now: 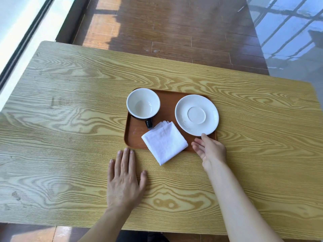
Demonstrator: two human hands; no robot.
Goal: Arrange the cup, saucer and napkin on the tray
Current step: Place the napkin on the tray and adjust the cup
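A brown tray [135, 137] lies in the middle of the table. At its far left stands a cup [143, 104], white inside and dark outside, with its handle pointing toward me. A white saucer [196, 114] rests on the tray's right side, overhanging the right rim. A folded white napkin [164, 143] lies at the tray's near edge, one corner hanging over onto the table. My left hand [125, 179] lies flat on the table, fingertips at the tray's near left corner. My right hand [210, 151] is open, one fingertip touching the saucer's near rim.
The light wood-grain table [70, 119] stretches wide to the left and right of the tray. Beyond its far edge is a brown wooden floor [174, 32]. A window frame [22, 42] runs along the left.
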